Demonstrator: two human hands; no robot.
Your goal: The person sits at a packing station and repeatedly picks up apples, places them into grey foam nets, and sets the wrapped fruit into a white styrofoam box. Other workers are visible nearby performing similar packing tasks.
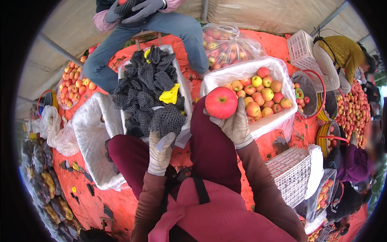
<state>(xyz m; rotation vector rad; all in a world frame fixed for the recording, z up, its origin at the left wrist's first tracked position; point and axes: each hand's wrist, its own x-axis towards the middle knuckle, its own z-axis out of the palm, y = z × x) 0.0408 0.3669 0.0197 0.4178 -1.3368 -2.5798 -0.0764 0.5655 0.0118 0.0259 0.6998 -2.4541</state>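
Observation:
A large red apple [221,103] rests in my gloved right hand [237,127], its stem end facing up, above my right knee. Gloved too, my left hand [161,151] holds a dark grey foam net sleeve [169,119]. Beyond that hand stands a lined crate [185,121] heaped with black foam net sleeves [145,81] and a few yellow ones [170,94]. To the right, a white crate with plastic lining [208,81] holds many red and yellow apples [257,99].
Left of my knee sits another plastic-lined crate [90,121]. Opposite me, a seated person [169,27] holds a netted apple. A clear bag of apples [232,48], a bucket [307,103] and a white plastic crate [290,172] stand on the red ground sheet [99,199]. Other people work at right.

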